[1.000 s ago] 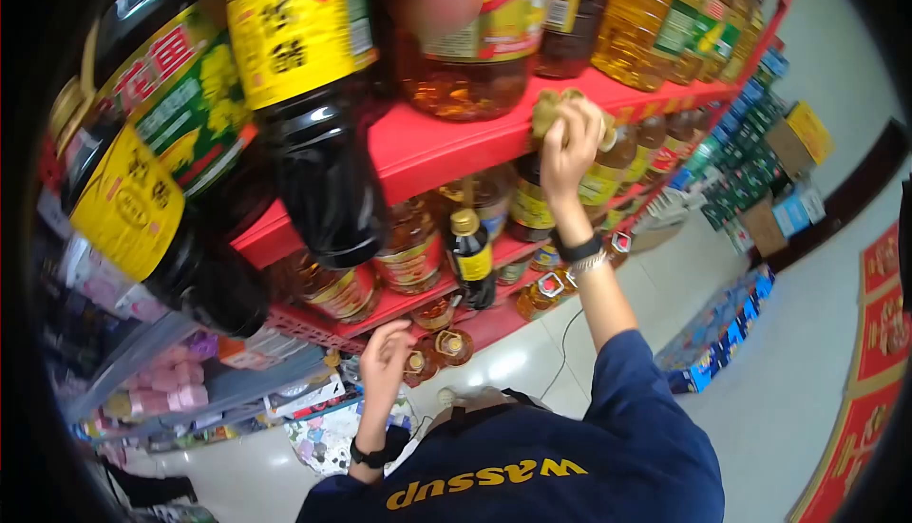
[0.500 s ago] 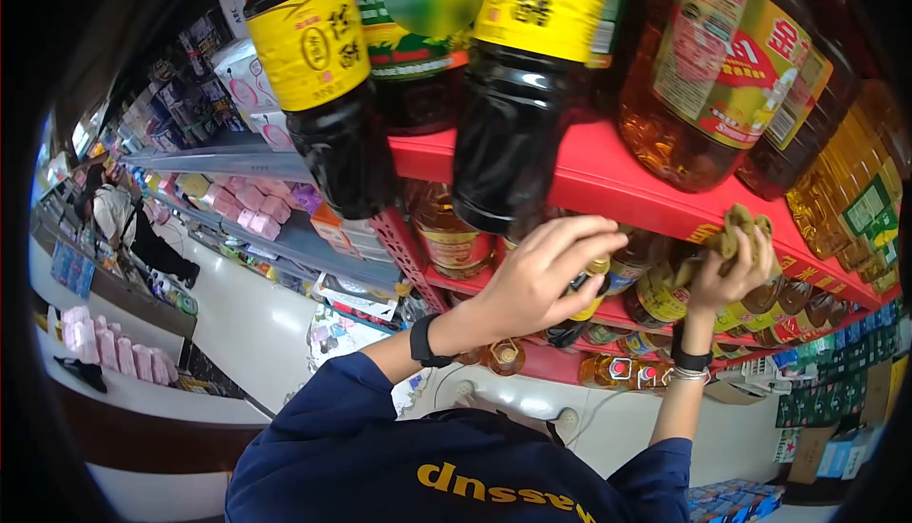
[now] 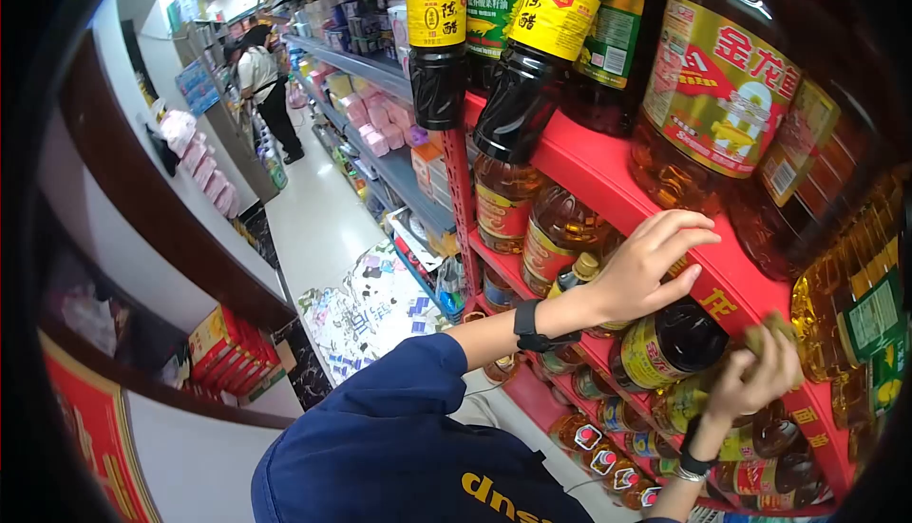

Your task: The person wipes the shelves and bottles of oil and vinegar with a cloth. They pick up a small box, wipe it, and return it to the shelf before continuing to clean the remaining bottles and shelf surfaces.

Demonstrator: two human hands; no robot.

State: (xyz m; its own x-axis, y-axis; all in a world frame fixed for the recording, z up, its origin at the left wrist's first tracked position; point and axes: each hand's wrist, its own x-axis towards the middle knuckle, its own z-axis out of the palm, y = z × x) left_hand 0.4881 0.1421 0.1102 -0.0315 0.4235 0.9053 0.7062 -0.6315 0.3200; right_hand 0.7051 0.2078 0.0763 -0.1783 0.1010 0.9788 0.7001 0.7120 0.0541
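My left hand (image 3: 646,271), with a black watch on its wrist, rests at the red shelf's front edge (image 3: 598,186). Its fingers are stretched out and apart, holding nothing. Farther right, my right hand (image 3: 755,376) is closed on a yellowish-brown cloth (image 3: 771,333) against the same edge, slightly blurred. Above my left hand stand a large oil bottle (image 3: 722,86) with a red and yellow label and a dark vinegar bottle (image 3: 518,95) with a yellow label. Under my hands, a dark bottle (image 3: 660,352) with a yellow-green label sits on a lower shelf.
Another vinegar bottle (image 3: 439,86) stands at the shelf's left end. More oil bottles (image 3: 855,304) are at the right. Lower red shelves hold several bottles (image 3: 551,238). Grey shelves (image 3: 380,76) line the aisle, where a person (image 3: 261,86) stands. Red boxes (image 3: 233,352) are stacked at left.
The view has turned, showing more of the aisle on the left. My left hand has shifted right along the shelf edge. My right hand, still gripping the cloth, is farther along it too.
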